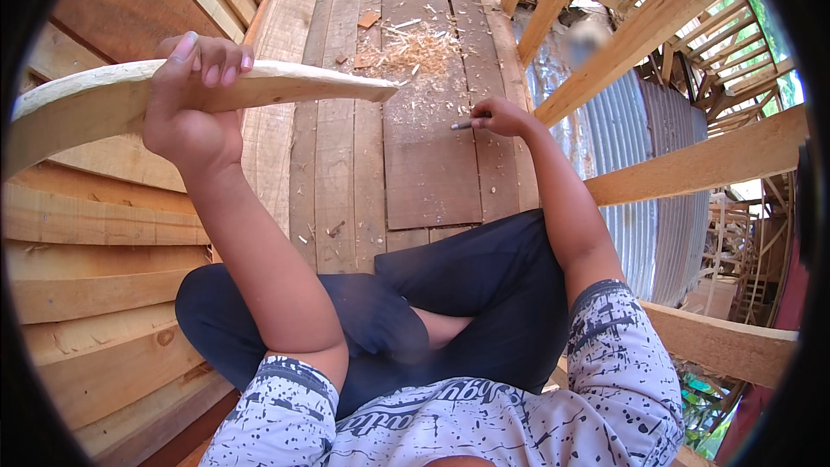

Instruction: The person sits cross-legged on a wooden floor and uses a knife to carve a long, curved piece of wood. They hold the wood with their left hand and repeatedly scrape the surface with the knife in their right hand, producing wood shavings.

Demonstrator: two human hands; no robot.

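Note:
My left hand (194,99) is raised at the left, its fingers wrapped over a long curved piece of wood (303,86). The wood has a pale, rough-hewn upper edge and tapers to a blunt end on the right; its other end runs out past the left rim. Low over the floor boards, my right hand (500,118) is closed around a short, slim, dark tool (462,125) with a light tip pointing left. Its exact kind is too small to make out. The tool and the wood are apart.
Wood shavings and chips (424,52) lie scattered on the plank floor (432,182) ahead of my crossed legs. Stacked boards (104,294) line the left side. Wooden rails (700,160) run along the right, with corrugated metal sheets (627,134) beyond them.

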